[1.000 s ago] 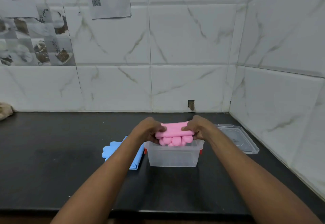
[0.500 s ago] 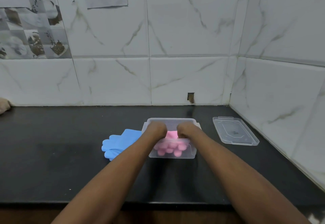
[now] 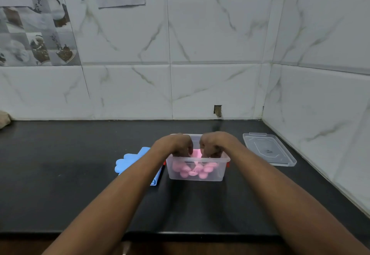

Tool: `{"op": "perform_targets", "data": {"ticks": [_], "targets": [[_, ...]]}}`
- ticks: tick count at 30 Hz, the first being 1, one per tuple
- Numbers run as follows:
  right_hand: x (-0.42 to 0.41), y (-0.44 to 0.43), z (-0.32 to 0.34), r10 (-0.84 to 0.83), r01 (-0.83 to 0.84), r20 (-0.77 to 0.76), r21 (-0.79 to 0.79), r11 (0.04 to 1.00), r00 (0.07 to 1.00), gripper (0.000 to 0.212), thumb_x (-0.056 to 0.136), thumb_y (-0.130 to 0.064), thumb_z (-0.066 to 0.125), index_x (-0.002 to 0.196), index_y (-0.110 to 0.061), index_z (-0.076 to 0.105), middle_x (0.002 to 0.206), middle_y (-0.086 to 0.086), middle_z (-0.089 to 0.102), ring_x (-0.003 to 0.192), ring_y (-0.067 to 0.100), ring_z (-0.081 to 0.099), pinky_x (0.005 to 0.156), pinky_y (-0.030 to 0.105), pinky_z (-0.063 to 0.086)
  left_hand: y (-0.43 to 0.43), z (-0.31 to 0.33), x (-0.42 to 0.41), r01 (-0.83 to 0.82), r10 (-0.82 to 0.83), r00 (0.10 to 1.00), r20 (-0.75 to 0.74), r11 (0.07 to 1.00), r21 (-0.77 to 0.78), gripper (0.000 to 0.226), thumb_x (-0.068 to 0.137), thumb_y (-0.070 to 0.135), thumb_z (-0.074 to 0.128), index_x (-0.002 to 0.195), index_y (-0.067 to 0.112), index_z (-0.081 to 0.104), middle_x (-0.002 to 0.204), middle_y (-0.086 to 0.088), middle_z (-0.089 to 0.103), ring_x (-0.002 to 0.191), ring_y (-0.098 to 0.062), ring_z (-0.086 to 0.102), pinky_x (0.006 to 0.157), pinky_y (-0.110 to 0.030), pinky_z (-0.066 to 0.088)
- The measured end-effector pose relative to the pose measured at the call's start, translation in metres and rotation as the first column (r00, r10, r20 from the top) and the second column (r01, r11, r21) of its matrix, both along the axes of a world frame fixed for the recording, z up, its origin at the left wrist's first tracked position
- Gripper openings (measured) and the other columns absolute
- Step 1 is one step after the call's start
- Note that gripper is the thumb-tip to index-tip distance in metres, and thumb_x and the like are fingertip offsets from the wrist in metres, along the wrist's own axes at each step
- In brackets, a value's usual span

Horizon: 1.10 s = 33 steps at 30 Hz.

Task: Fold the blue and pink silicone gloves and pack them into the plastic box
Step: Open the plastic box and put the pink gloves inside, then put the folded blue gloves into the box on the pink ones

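A clear plastic box (image 3: 221, 172) stands on the black counter, slightly right of centre. The folded pink glove (image 3: 195, 169) lies inside it, its fingertips showing through the front wall. My left hand (image 3: 176, 144) and my right hand (image 3: 215, 143) reach down into the box from above, fingers curled onto the pink glove; the fingertips are hidden by the box rim. The blue glove (image 3: 128, 163) lies flat on the counter just left of the box, partly covered by my left forearm.
The box's clear lid (image 3: 268, 149) lies on the counter to the right, close to the side wall. Tiled walls close the back and the right. A beige object (image 3: 4, 118) sits at the far left edge. The counter's front edge (image 3: 180, 234) runs below my forearms.
A second ago both hands held the folded pink glove above the box. They have lowered it into the box and now press it down inside.
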State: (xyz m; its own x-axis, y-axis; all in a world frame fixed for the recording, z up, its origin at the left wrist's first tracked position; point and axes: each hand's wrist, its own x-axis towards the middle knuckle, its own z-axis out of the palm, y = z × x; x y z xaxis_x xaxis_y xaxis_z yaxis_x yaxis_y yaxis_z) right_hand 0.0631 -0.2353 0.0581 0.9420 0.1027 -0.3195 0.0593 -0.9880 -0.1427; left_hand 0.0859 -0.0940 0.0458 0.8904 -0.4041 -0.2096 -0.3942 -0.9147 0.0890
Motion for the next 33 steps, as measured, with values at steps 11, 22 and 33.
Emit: {"op": "perform_targets", "data": {"ticks": [11,22,33], "targets": [[0.002,0.0,-0.023,0.027,-0.019,0.059,-0.126,0.992,0.998,0.032,0.089,-0.019,0.06,0.12,-0.011,0.062,0.096,0.003,0.058,0.08,0.014,0.055,0.075,0.026,0.045,-0.008,-0.003,0.001,-0.024,0.032,0.992,-0.125,0.998,0.066,0.041,0.09,0.025,0.062,0.13,0.017,0.057,0.128,-0.008,0.061,0.103,-0.026,0.061,0.088,-0.035,0.051],[-0.054,-0.006,0.011,0.086,-0.197,0.408,0.238,0.951,0.909,0.025,0.093,-0.033,0.058,0.102,-0.014,0.072,0.091,-0.001,0.069,0.08,0.016,0.066,0.07,0.028,0.051,0.123,0.018,-0.044,-0.501,0.632,0.77,0.091,0.686,-0.528,0.029,0.082,0.016,0.068,0.064,0.006,0.048,0.062,-0.007,0.052,0.062,-0.024,0.051,0.053,-0.026,0.042],[-0.119,0.043,-0.035,-0.124,-0.447,0.842,0.396,0.802,0.524,0.007,0.089,-0.006,0.063,0.085,-0.007,0.069,0.088,0.004,0.068,0.081,0.018,0.06,0.079,0.021,0.044,0.129,-0.033,-0.033,-0.752,0.709,0.659,-0.253,0.605,-0.262,0.089,0.065,0.066,0.077,0.128,0.007,0.056,0.125,-0.007,0.061,0.113,-0.027,0.058,0.089,-0.036,0.049]]}}
